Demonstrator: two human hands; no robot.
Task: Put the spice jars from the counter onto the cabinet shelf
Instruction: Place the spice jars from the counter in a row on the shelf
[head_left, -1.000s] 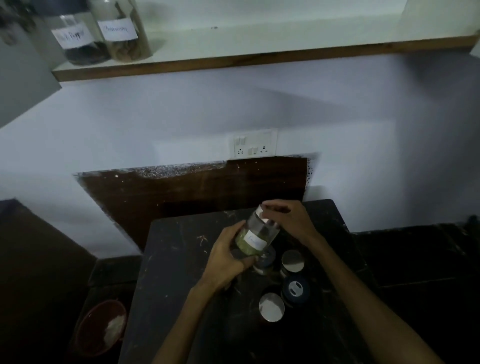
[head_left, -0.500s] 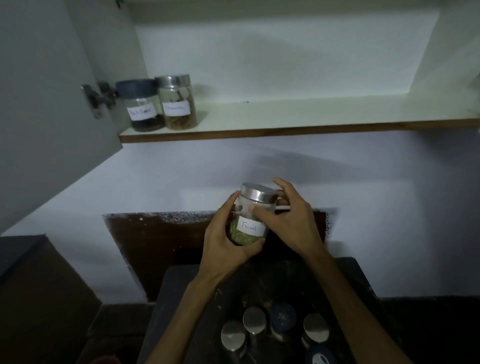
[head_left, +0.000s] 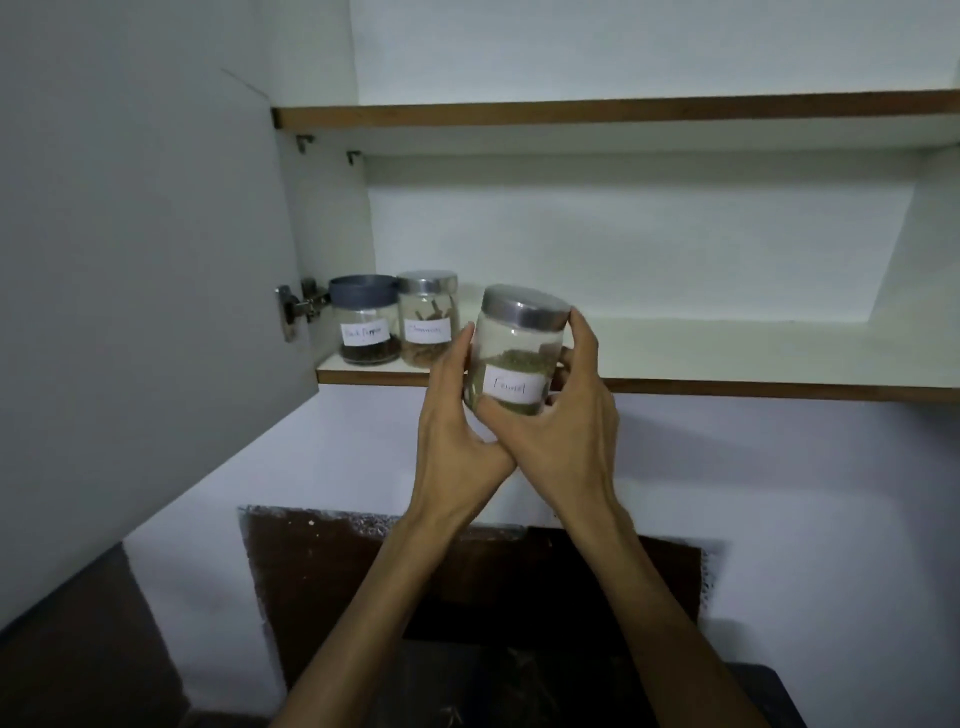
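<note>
While both hands grip it, the fennel jar (head_left: 516, 353) is held upright in front of the lower shelf (head_left: 727, 364), its base level with the shelf's brown front edge and not resting on the board. Left hand (head_left: 457, 415) — fingers curled round the jar's left side, thumb tip near the shoulder of the glass. Right hand (head_left: 566, 431) — thumb under the label, index finger reaching up to touch the steel lid's rim. Greenish seeds fill roughly the lower half of the jar. At the shelf's left end two jars stand side by side, just touching: a pepper jar (head_left: 365, 322) with a dark lid and a second jar (head_left: 428, 318) with a steel lid, its label unreadable. To the left hangs the open cabinet door (head_left: 145, 234) with its hinge (head_left: 297, 310).
</note>
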